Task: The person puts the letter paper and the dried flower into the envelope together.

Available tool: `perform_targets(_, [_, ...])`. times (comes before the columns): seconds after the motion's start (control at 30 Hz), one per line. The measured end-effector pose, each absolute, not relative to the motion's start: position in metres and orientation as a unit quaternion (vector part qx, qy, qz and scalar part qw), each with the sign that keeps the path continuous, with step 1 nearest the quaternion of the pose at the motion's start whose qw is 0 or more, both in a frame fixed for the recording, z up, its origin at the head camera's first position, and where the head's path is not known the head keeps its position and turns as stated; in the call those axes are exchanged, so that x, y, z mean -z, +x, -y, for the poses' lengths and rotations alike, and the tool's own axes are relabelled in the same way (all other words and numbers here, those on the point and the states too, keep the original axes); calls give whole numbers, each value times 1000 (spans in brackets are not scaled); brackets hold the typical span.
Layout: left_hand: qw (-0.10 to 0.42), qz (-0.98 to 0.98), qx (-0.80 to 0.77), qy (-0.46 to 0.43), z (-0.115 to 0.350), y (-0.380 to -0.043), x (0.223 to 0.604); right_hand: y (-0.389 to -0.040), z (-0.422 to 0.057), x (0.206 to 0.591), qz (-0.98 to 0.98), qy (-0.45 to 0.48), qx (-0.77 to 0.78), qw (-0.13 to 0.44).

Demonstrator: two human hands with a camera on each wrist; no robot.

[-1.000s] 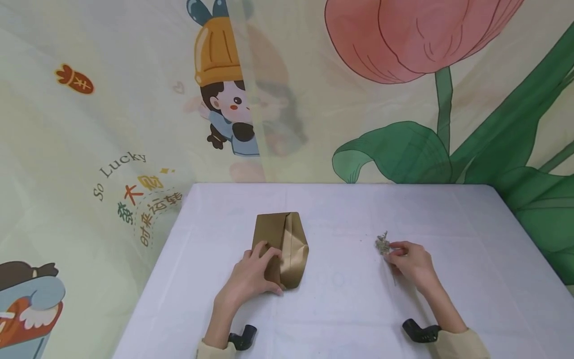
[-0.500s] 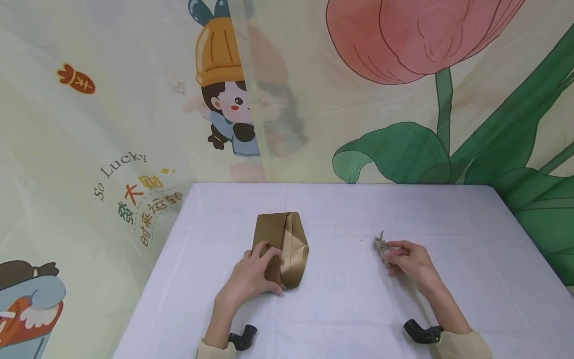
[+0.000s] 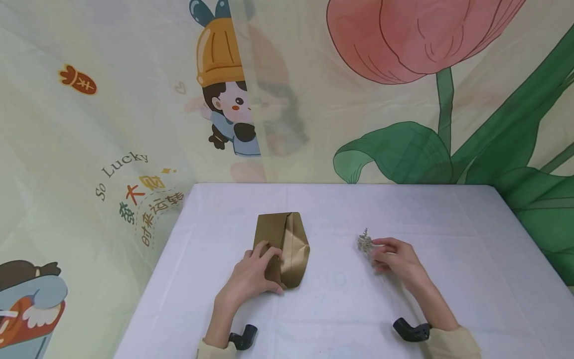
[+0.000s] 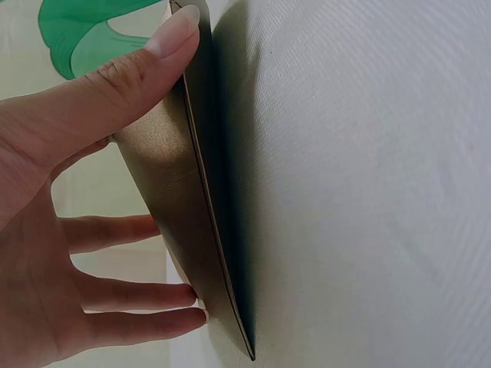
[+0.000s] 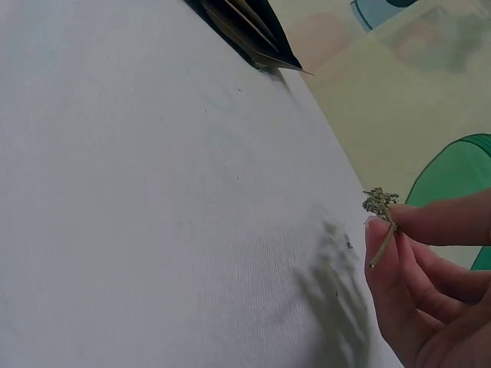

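Observation:
On the left half of the table lies a gold paper envelope (image 3: 296,249), its pointed flap spread to the right. My left hand (image 3: 248,276) holds it, curled fingers on its face and the thumb at its near edge. In the left wrist view the envelope (image 4: 180,184) stands tilted, one edge off the cloth. Its mouth gapes in the right wrist view, where the envelope (image 5: 249,34) shows its layers. Between thumb and fingertips my right hand (image 3: 399,262) pinches a small sprig of dried flowers (image 3: 364,241), above the cloth and apart from the envelope. Its short stem (image 5: 381,247) sticks out below the pinch.
A white cloth (image 3: 332,319) covers the table. Printed curtains (image 3: 296,60) hang behind its far edge and along the left side. Black curved pieces (image 3: 244,337) sit at both wrists. Tiny crumbs dot the cloth between the hands.
My right hand has turned the sprig slightly and carried it a short way left, towards the envelope. The left hand and the envelope have stayed put.

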State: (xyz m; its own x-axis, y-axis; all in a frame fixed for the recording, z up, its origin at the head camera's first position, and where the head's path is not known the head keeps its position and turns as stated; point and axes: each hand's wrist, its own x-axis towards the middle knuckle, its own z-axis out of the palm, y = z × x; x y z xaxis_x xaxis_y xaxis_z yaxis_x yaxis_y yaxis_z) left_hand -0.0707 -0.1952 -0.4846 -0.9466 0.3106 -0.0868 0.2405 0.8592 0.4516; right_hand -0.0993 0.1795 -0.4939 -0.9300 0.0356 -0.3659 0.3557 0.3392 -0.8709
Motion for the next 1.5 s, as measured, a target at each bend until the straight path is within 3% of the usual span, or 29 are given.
perform_targets(0.53, [77,-962,-224,134,197,-70,486,-111,-135,494,-779,119,594,162])
perform_targets(1.5, [85,-960,-238,123,194,-72,485,-133,-51,509,-655,52,712,248])
